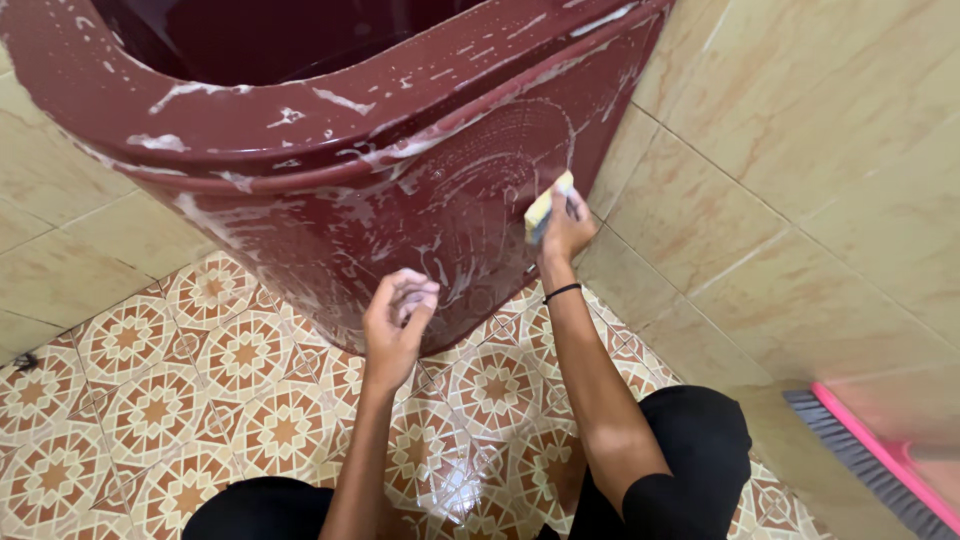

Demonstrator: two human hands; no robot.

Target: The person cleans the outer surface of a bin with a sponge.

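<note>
Head camera view, looking down at a bathroom corner. Biggest in sight is a dark red toilet, its rounded base and rim streaked all over with white soap foam. Beige marbled wall tiles stand to the right and behind it. Under it lies a patterned floor of orange and cream star tiles, wet and shiny near the bottom. A pink brush with grey bristles shows at the lower right edge, blurred. The person squats, black-clad knees at the bottom. Their right hand, with a thin black band on the wrist, grips a yellow sponge and presses it against the toilet's side, close to the wall. Their left hand hangs just before the toilet base, fingers loosely curled, holding nothing.
</note>
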